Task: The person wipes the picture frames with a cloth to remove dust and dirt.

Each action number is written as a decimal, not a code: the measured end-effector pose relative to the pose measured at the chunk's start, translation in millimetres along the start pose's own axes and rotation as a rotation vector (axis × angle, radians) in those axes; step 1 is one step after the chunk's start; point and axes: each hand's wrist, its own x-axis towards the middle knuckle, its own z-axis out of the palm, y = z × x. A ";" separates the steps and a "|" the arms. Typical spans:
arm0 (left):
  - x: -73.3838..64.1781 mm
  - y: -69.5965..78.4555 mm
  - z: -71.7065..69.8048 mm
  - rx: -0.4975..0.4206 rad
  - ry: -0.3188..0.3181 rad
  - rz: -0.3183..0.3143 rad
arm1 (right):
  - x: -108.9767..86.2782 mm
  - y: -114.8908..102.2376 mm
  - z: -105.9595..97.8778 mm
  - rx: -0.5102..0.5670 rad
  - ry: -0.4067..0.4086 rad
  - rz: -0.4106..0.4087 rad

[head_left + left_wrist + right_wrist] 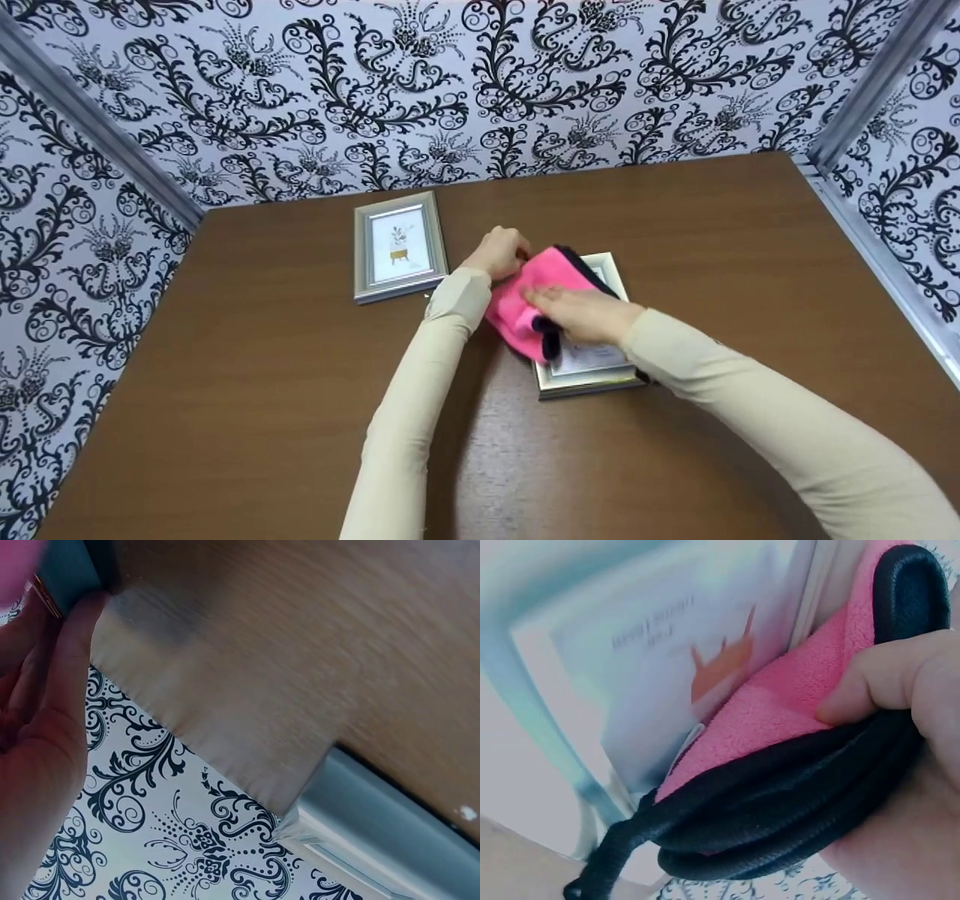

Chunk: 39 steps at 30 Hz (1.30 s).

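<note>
My right hand (581, 311) grips a bunched pink cloth (556, 271) with black edging and lays it over a picture frame (592, 380) flat on the table. Much of that frame is hidden by the cloth. In the right wrist view the thumb presses into the folded cloth (772, 701), beside a white print with an orange drawing (724, 667). At the frame's far left side is my left hand (499, 251). The left wrist view has its thumb and fingers (56, 690) pinching the frame's dark outer edge (69, 574).
A second silver picture frame (361, 251), with a potted-plant print, lies to the left on the brown wooden table (285, 390). Its corner (375, 817) also shows in the left wrist view. Patterned black-and-white panels (420, 90) stand behind and at both sides.
</note>
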 end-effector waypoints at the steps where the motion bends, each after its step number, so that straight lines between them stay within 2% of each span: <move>1: 0.2 0.3 -0.5 0.000 0.004 0.003 | 2.7 0.5 -1.6 -0.012 0.002 0.010; 5: 1.2 0.4 -1.5 -0.001 0.013 0.010 | 5.4 2.4 0.9 -0.125 0.052 -0.041; 10: 1.9 -0.3 1.3 0.005 0.005 0.022 | -5.6 -4.6 17.0 -0.265 0.098 -0.083; 17: 2.5 2.0 2.2 0.017 -0.005 0.034 | -34.4 -43.2 45.8 -0.619 0.242 -0.128; 21: 1.3 3.4 0.3 0.022 -0.014 0.050 | -49.8 -65.3 62.9 -0.813 0.365 -0.195; 23: 0.4 4.4 -0.8 0.019 -0.022 0.050 | -54.3 -73.5 69.6 -0.887 0.393 -0.228; 26: -0.1 6.1 -1.7 0.017 -0.028 0.045 | -55.9 -81.9 76.1 -0.987 0.380 -0.244; 29: 0.3 7.4 -2.4 0.019 -0.027 0.050 | -52.2 -86.3 77.6 -1.048 0.332 -0.212; 36: 2.2 7.8 -1.7 0.054 -0.035 0.096 | -31.4 -93.0 73.4 -1.080 0.172 -0.043; 39: 3.1 8.2 0.1 0.063 -0.049 0.088 | -16.9 -93.7 69.9 -1.083 0.114 0.057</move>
